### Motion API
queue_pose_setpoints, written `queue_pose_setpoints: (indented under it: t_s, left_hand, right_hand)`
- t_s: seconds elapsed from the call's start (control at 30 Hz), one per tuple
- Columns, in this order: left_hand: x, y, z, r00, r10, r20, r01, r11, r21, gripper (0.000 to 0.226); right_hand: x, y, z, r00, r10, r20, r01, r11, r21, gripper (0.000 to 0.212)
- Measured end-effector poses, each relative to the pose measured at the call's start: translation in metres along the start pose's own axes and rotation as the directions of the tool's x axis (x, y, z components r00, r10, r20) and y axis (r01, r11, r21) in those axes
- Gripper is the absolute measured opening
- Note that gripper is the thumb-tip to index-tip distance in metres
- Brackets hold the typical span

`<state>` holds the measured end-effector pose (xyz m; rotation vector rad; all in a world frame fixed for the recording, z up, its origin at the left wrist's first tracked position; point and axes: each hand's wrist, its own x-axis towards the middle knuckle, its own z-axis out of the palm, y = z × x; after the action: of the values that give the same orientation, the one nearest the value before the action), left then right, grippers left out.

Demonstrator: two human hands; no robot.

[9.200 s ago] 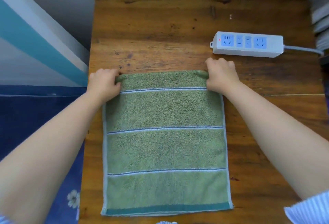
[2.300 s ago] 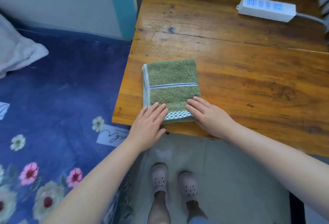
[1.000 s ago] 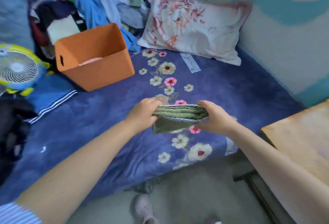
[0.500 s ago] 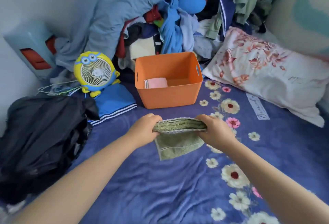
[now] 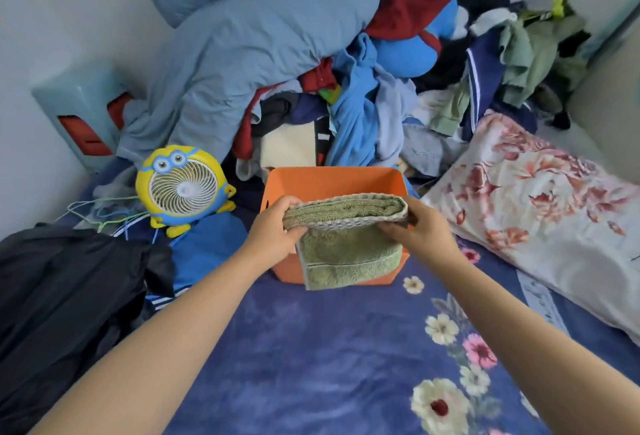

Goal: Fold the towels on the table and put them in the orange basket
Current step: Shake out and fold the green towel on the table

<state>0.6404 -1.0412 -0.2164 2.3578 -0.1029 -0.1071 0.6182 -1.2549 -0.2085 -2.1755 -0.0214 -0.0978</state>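
We hold the folded green towel (image 5: 344, 216) in both hands above the orange basket (image 5: 332, 180) on the bed (image 5: 329, 358), with the basket's far wall showing at 12 o'clock from the bundle and its near wall mostly hidden behind the cloth. We judge the towel light, soft and limp, a thick terry stack that keeps its fold only while pinched; one loose layer already sags from the underside and drapes over the basket's near rim toward 6 o'clock. The best hold looks to be the two short ends of the stack, thumbs on top and fingers beneath, so the layers stay pressed together on the way down. The left hand (image 5: 273, 232) grips the end at 9 o'clock, its fingers (image 5: 294, 229) curled closed around the layers. The right hand (image 5: 420, 230) takes the end at 3 o'clock, its fingers pinched nearly shut on the checked border. Nothing here is fragile or slippery; the risk we see is the hanging flap catching the rim and pulling the fold open. A yellow cartoon fan (image 5: 183, 187) stands at 9 o'clock from the basket and a floral pillow (image 5: 540, 213) lies at 3 o'clock
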Motion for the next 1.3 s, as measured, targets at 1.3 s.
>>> queue_pose_setpoints:
  t_s: [1.3]
  left_hand:
    - [0.317,-0.17,0.305,0.855,-0.509,0.1,0.518,0.834,-0.187,0.054]
  right_hand:
    - [0.263,0.323,0.181,0.885,0.462,-0.066,-0.426,0.743,-0.517,0.047]
